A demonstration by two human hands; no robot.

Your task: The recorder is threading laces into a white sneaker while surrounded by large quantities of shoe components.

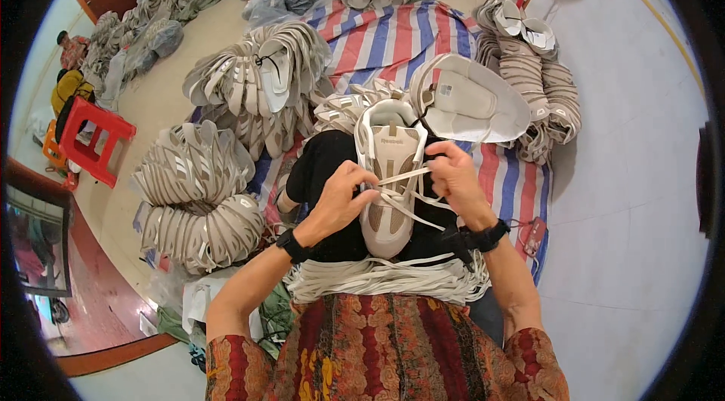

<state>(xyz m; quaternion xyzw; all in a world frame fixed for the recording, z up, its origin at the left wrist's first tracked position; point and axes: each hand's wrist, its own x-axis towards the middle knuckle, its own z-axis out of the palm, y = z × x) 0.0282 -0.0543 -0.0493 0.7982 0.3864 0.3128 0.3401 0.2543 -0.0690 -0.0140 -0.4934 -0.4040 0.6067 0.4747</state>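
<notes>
Pinched in the right hand (455,178), flat cream fabric shoelace (405,175) stretched straight toward the left hand (347,192), that one curled at the lace, its hold unclear, white-and-beige shoe (388,226) with brown mesh panels (375,217) between black-trousered knees (326,159), toe just short of bundled white laces (385,280).

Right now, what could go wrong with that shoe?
The pale lace stretched between the left hand and the right hand might slip free. The loose lace end trailing off the shoe could get caught or pulled. And the bundle of laces close below the toe might tangle with it.
</notes>
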